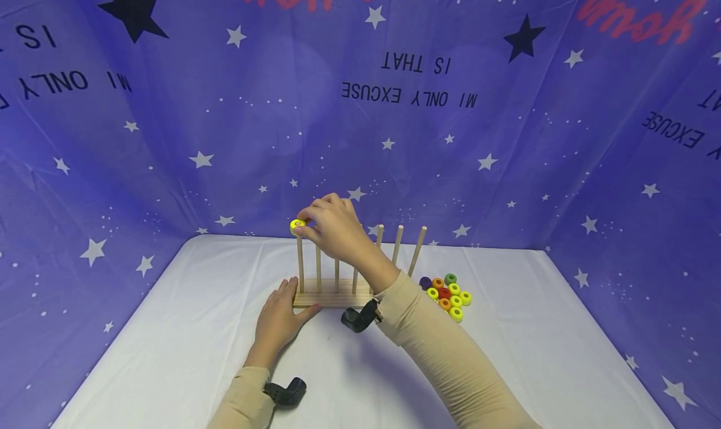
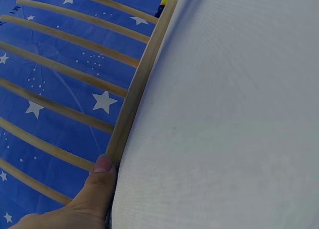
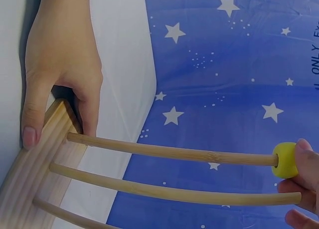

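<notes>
A wooden peg stand with a row of upright pegs stands on the table. At its left end, my left hand grips the base, thumb along the front edge and fingers round the far side. My right hand pinches a yellow bead between thumb and fingers at the top of the leftmost peg. In the right wrist view the peg's tip enters the hole of the yellow bead. The left thumb presses against the base in the left wrist view.
Loose beads lie in a cluster right of the stand: several yellow beads, a red bead, orange ones, a green bead and a dark bead. White cloth covers the table; a purple starry curtain surrounds it.
</notes>
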Motion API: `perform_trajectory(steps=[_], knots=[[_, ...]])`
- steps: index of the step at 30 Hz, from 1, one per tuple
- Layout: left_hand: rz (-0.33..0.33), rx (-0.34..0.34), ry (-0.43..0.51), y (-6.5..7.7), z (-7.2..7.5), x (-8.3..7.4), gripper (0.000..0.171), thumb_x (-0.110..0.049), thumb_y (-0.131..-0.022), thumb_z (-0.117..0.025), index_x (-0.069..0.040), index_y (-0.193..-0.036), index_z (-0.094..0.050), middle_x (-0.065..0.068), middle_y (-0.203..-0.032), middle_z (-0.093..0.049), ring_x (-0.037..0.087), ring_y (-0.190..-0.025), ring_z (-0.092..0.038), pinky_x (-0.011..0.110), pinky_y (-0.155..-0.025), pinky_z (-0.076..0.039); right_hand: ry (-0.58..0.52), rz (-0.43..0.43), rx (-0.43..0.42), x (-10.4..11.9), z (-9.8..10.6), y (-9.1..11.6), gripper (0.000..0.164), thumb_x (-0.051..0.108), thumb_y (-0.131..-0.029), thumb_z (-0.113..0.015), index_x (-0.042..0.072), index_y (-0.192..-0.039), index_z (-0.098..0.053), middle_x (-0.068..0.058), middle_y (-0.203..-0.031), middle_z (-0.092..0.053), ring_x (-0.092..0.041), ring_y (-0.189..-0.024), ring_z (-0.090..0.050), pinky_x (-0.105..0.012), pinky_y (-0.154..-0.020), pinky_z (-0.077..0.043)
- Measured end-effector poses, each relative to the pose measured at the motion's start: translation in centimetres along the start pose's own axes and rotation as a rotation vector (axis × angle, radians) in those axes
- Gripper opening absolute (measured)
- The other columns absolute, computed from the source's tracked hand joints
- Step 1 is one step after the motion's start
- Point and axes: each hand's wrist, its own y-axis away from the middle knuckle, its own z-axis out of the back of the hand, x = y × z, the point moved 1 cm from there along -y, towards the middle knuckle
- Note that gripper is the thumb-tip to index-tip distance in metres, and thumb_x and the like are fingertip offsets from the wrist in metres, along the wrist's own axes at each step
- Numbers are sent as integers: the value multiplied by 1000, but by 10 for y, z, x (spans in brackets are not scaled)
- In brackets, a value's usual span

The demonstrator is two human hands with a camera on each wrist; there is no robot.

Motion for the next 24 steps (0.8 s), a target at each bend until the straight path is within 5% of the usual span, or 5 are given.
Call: perform_trajectory(steps=[24], knots=[[-8,-12,0,1,1,-1,98,-63,-83,-69,-2,-151,-37,25,-154,-39,49,-141,-38,61,-116,-32,11,8,-11,-2,-2,0,33,50,-94,-61,26,-114,-73,10,-113,-70,-19,-122,-52,-45,-107,-39]])
